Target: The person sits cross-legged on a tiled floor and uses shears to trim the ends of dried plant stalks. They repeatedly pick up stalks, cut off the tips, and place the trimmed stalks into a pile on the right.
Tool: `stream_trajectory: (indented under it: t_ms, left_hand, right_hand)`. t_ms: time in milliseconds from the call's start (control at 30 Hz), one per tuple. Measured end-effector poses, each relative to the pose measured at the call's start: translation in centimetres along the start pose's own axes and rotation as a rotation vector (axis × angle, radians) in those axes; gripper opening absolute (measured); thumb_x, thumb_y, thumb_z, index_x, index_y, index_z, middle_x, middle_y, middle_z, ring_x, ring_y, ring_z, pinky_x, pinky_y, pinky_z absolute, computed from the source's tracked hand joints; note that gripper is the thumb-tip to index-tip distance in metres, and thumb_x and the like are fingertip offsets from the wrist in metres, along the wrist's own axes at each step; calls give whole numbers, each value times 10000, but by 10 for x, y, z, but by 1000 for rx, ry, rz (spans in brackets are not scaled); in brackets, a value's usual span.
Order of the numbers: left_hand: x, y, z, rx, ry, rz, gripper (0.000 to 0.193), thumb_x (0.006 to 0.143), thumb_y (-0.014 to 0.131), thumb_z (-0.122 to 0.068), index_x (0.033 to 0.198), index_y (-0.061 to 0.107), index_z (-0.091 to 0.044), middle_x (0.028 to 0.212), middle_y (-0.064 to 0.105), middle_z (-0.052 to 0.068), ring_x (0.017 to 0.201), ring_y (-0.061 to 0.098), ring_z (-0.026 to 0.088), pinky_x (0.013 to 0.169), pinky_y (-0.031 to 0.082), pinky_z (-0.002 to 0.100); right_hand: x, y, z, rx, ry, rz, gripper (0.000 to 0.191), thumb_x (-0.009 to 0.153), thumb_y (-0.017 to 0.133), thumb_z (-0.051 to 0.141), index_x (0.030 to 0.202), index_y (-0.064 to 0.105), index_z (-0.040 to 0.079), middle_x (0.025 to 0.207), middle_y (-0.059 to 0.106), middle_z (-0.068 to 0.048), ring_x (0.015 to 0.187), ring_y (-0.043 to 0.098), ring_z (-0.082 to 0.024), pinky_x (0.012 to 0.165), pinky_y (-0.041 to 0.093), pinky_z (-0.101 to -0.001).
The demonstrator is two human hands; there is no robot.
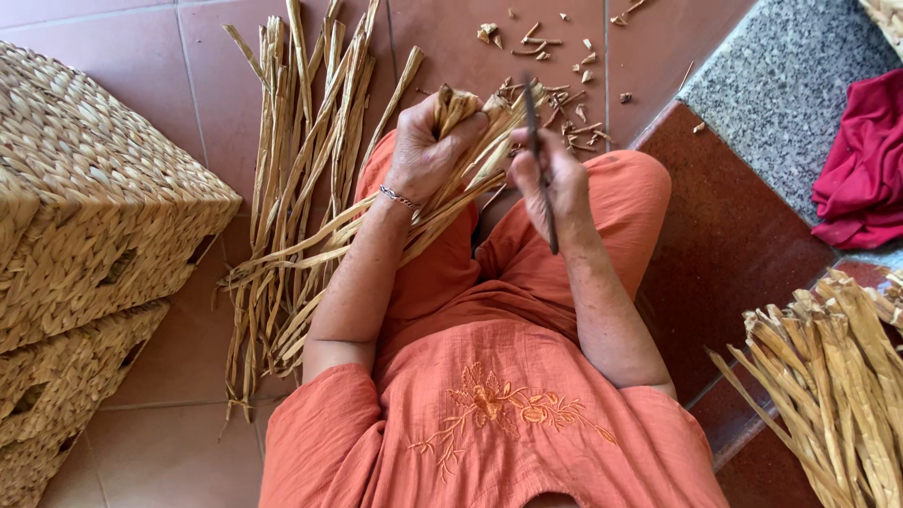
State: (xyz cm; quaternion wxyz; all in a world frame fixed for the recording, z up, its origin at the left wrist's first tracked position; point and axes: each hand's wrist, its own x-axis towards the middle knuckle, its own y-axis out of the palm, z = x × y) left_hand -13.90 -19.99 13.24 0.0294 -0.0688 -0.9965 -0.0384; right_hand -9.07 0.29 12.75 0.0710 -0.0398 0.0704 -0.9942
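I look down at my lap, clothed in orange. My left hand (pixel 425 143) is clenched around a bunch of dried straw-coloured reed strips (pixel 450 193), whose ends stick up past my fist. The strips trail down to the left across my thigh. My right hand (pixel 557 179) holds a thin dark blade-like tool (pixel 538 165) upright, its tip close to the ends of the bunch. A thin bracelet sits on my left wrist.
More long reed strips (pixel 292 179) lie fanned on the reddish tiled floor at left. Woven baskets (pixel 85 207) are stacked at far left. Cut scraps (pixel 564 85) litter the floor ahead. Another reed bundle (pixel 837 376) lies at lower right, a red cloth (pixel 861 169) on a grey stone slab.
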Motion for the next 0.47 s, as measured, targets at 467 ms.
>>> stream_trajectory:
  t_ms: [467]
  left_hand:
    - [-2, 5, -3, -72, -34, -48, 92, 969, 781, -82, 1022, 747, -14, 863, 710, -39, 790, 622, 30, 692, 542, 226]
  right_hand:
    - [-8, 10, 37, -484, -142, 64, 747, 1113, 303, 648, 1406, 554, 9, 1068, 682, -167, 920, 701, -278, 814, 559, -380]
